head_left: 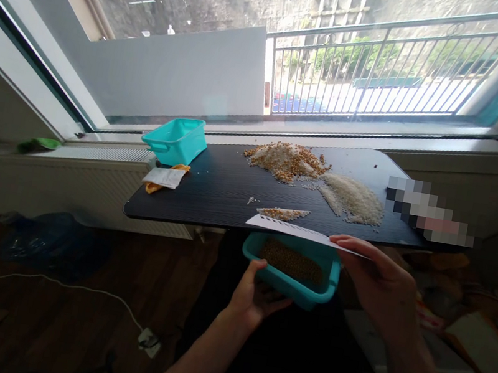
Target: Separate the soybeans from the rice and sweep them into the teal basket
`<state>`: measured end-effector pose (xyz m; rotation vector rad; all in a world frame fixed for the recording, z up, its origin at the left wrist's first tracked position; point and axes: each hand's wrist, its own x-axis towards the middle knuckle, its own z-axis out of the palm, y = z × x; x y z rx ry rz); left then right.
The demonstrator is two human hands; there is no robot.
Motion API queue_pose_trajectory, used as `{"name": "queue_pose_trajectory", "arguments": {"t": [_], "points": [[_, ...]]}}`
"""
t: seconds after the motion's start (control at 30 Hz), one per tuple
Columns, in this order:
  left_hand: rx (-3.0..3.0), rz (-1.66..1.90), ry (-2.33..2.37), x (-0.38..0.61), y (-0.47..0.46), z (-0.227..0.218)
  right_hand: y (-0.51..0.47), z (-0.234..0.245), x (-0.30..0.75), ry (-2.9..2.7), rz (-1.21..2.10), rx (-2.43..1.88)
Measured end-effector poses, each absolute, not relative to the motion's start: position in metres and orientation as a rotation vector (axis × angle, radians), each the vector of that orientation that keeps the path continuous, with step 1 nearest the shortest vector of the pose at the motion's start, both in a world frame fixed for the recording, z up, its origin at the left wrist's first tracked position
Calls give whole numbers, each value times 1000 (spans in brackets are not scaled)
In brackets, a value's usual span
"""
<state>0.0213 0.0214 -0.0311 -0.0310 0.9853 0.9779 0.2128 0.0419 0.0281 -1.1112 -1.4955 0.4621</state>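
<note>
My left hand (254,297) grips the near side of a turquoise plastic basket (303,293) just below the table's front edge, thumb over the rim. Small brown beans or grains (291,261) lie inside it. A white card with a notched or striped edge (290,227) is pinched in my right hand (374,276), above the basket's far rim. Right behind the card, a strip of mixed white and yellow-brown grains (282,212) lies along the table edge. Farther back are a mixed pile of yellow-brown beans and white grains (284,159) and a pile of white rice-like grains (353,199).
On the dark table (209,199), a second turquoise basket (180,141) stands back left, beside a white paper on an orange cloth (166,178). A blurred-out item (429,212) lies at the right end. A white cable with a socket block (149,342) runs across the floor.
</note>
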Motion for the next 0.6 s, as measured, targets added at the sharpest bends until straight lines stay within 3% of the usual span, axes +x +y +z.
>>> {"name": "queue_pose_trajectory", "arguments": {"t": [0.6], "points": [[7, 891, 956, 7, 36, -11, 47, 33, 199, -1520, 619, -1073]]}}
